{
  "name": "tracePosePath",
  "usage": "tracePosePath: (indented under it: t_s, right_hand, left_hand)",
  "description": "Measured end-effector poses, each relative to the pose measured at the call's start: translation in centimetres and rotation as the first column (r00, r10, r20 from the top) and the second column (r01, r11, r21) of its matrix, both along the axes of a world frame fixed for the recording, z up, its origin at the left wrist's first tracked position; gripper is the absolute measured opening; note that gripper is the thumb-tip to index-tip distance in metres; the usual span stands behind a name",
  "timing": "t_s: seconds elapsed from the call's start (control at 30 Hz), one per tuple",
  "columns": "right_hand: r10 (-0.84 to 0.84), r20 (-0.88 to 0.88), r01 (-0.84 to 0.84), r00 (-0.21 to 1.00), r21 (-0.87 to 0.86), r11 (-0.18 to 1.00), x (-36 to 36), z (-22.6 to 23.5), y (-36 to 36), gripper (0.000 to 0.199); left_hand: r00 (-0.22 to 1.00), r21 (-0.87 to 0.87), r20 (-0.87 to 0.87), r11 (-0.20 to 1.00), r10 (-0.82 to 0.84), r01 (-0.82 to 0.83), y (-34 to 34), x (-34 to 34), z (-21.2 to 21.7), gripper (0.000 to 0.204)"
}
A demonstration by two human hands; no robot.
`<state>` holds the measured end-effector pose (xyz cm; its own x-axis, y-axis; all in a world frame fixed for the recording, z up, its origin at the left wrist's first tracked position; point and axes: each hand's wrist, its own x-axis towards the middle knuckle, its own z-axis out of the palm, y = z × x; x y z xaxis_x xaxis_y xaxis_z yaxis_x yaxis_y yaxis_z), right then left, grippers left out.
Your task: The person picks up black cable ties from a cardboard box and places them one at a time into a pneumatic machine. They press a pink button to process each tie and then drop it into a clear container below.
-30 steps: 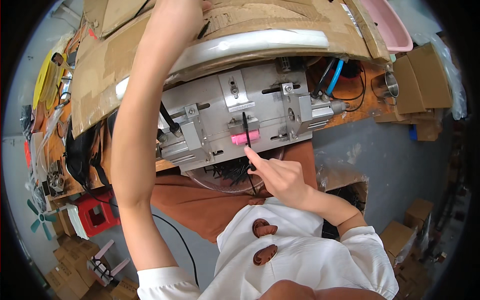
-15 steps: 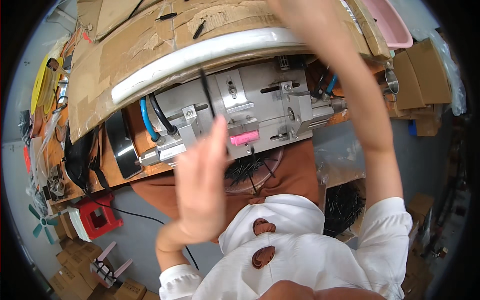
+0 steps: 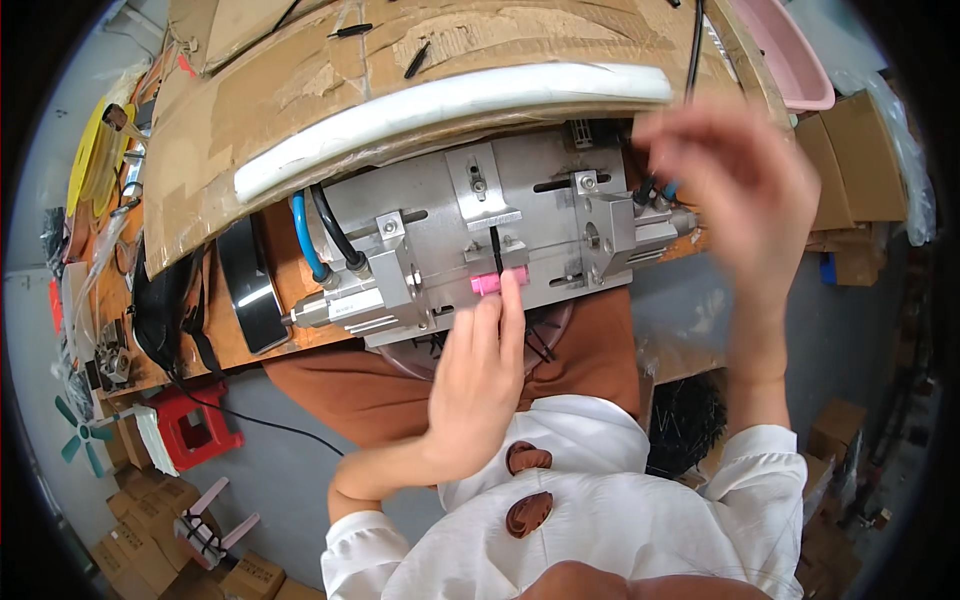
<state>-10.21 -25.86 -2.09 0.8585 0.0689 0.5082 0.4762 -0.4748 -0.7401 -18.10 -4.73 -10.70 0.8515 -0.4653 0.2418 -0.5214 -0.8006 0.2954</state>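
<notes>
A grey metal fixture [image 3: 540,225] with a pink block [image 3: 485,284] sits at the near edge of the workbench. A thin black strip [image 3: 495,250] stands upright in the slot just above the pink block. My left hand [image 3: 478,385] reaches up from below, fingers straight, with the fingertips touching the pink block and the foot of the strip. My right hand [image 3: 735,185] is blurred, raised over the fixture's right end. It pinches a second thin black strip [image 3: 692,50] that runs up to the top edge of the view.
A white curved bar [image 3: 440,105] lies on cardboard sheets [image 3: 300,70] behind the fixture. Blue and black hoses [image 3: 315,240] enter the fixture's left end. A pink tray [image 3: 790,60] and cardboard boxes [image 3: 850,170] stand at the right, a red stool [image 3: 195,430] on the floor at lower left.
My left hand came down with a black strip and set it at the pink block. My right arm, stretched far up over the bench, has drawn back to the fixture's right end.
</notes>
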Motion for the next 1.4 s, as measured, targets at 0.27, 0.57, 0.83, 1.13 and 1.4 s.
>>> tracePosePath:
  t_s: [0.27,0.57,0.83,1.13,1.4]
  right_hand:
    - [0.111,0.034,-0.089,0.993,-0.392,0.915,-9.5,-11.0,5.2,0.06]
    - [0.109,-0.13,-0.154,0.985,-0.419,0.895,-8.2,-9.4,5.0,0.059]
    - [-0.426,0.485,0.641,0.764,-0.498,0.583,11.6,2.6,-7.1,0.043]
    - [-0.337,-0.182,0.282,0.924,-0.272,0.92,11.2,7.4,-7.1,0.027]
    - [0.108,-0.039,-0.102,0.993,0.128,0.986,-3.5,-0.5,-0.4,0.026]
  left_hand:
    - [0.928,-0.13,0.365,0.991,0.081,-0.035,0.6,23.2,9.0,0.019]
    - [0.978,-0.239,0.202,0.971,0.051,-0.002,1.1,21.8,10.8,0.023]
    - [0.973,-0.19,0.228,0.981,0.017,0.027,0.9,1.5,2.9,0.059]
    - [0.997,0.03,0.074,0.999,0.013,-0.015,-1.3,-1.0,-1.2,0.072]
    - [0.998,0.038,0.027,0.997,-0.065,0.063,0.6,0.7,1.1,0.068]
